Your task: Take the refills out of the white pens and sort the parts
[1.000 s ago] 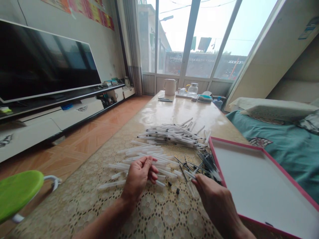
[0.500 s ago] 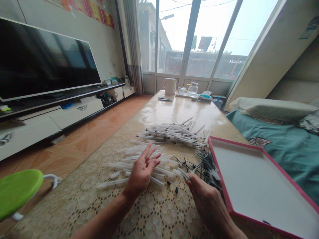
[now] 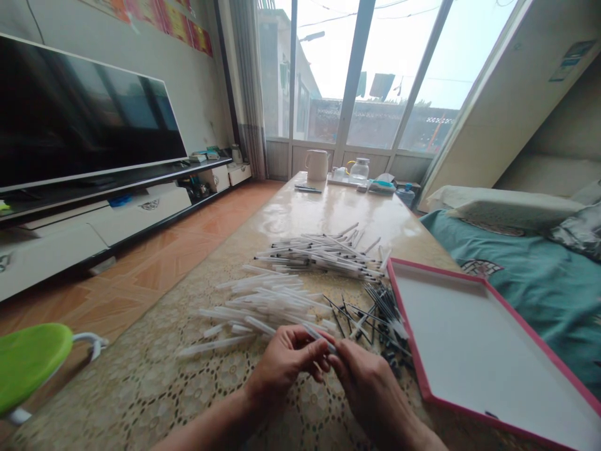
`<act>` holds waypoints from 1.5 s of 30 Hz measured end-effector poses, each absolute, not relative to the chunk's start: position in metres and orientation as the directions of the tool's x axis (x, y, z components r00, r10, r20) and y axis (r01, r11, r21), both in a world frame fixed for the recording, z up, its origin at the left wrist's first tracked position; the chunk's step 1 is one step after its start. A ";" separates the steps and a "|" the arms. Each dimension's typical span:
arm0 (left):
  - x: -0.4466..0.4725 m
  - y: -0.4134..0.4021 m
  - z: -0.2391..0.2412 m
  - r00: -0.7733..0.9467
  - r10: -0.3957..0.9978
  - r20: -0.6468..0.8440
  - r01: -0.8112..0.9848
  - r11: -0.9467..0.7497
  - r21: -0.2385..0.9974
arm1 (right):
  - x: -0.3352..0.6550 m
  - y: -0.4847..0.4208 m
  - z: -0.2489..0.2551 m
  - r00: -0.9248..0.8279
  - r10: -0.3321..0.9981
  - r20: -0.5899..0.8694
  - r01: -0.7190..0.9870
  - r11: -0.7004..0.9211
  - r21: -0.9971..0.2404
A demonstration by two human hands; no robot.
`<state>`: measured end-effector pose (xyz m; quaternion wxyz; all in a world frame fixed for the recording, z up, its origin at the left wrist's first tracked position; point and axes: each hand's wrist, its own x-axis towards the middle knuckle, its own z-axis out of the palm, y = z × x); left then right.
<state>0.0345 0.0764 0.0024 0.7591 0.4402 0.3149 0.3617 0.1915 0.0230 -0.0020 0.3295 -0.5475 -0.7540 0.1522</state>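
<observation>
My left hand [image 3: 285,363] and my right hand [image 3: 370,376] meet over the table's near part, both closed on one clear pen barrel [image 3: 313,332]. The barrel slants between them, its upper end sticking out above my left thumb and its lower end covered by my right fingers. Just beyond my left hand lies a loose heap of translucent white pen barrels [image 3: 263,300]. Thin black pen refills [image 3: 385,307] are bunched past my right hand, with small black pieces [image 3: 392,358] beside them. Farther off is a pile of pens with dark tips [image 3: 323,254].
A pink-rimmed white box lid [image 3: 488,338] lies at the right, a small black piece in it. A kettle [image 3: 317,165], a glass jug [image 3: 360,170] and a tray stand at the far end. A green stool [image 3: 35,363] is at the left, a bed [image 3: 526,269] at the right.
My left hand has come down and right from above the barrel heap, its spread fingers closing on the barrel. My right hand still holds it, slightly lower. The loose black caps are now covered.
</observation>
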 end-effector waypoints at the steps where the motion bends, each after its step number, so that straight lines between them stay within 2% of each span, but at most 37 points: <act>1: 0.033 0.078 0.002 0.515 0.841 -0.165 -0.304 0.360 0.882 | 0.193 0.024 -0.001 -0.150 0.937 0.317 0.692 0.328 -0.643; 6: 0.024 0.089 0.003 0.367 0.894 -0.257 -0.433 0.408 0.803 | 0.206 0.028 -0.008 0.047 0.995 0.089 0.401 0.063 -0.914; 10: 0.023 0.090 0.006 0.343 0.892 -0.294 -0.436 0.428 0.792 | 0.207 0.031 -0.014 0.038 0.999 0.019 0.262 0.009 -0.965; 15: 0.025 0.088 0.008 0.326 0.900 -0.289 -0.436 0.414 0.799 | 0.204 0.028 -0.006 -0.003 0.998 0.055 0.336 0.053 -0.940; 21: 0.025 0.088 0.007 0.298 0.905 -0.303 -0.441 0.412 0.797 | 0.203 0.027 -0.002 0.052 0.985 0.163 0.356 0.134 -0.925; 26: 0.025 0.088 0.006 0.307 0.909 -0.282 -0.447 0.399 0.801 | 0.205 0.029 -0.010 0.035 0.992 0.119 0.389 0.096 -0.916; 45: 0.026 0.087 0.005 0.292 0.906 -0.307 -0.433 0.411 0.802 | 0.208 0.029 -0.011 0.063 0.988 0.141 0.437 0.100 -0.894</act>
